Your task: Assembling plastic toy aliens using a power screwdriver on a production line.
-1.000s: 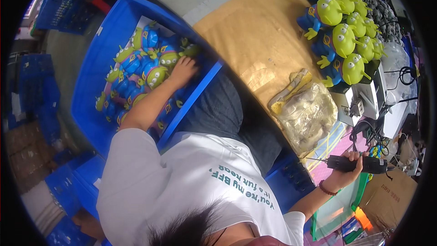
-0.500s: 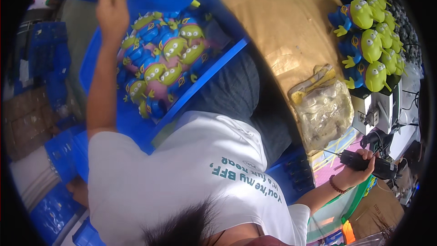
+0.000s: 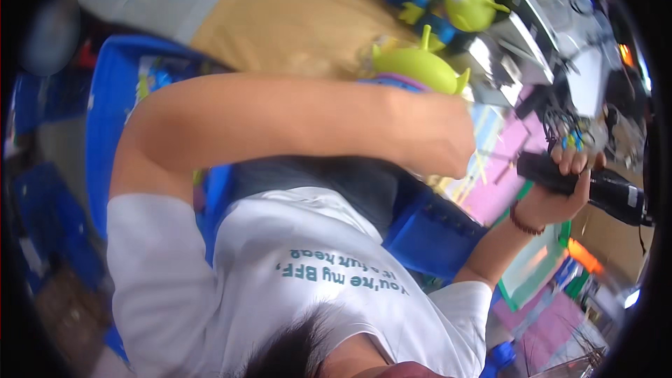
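Observation:
My left arm reaches across in front of my body, and my left hand (image 3: pixel 439 133) is closed at the toy figure (image 3: pixel 414 64), which has a lime-green head, pointed ears and an antenna. Its fingers are partly hidden, and the picture is blurred there. On the right, my right hand (image 3: pixel 565 192) wraps round a black electric screwdriver (image 3: pixel 616 197). The screwdriver's thin bit points left, toward my left hand.
Several similar green toy figures (image 3: pixel 472 3) stand at the far right beside white boxes (image 3: pixel 521 45). A brown-covered table (image 3: pixel 280 21) lies ahead. Blue bins flank me: one tall bin (image 3: pixel 105 105) left, another (image 3: pixel 434 241) near my lap. A green-rimmed tray (image 3: pixel 509 301) sits near my right forearm.
My left hand has swung from above the blue bin at the far left to the right, bringing a toy figure near the screwdriver. The view has turned right; the screwdriver stays in my right hand.

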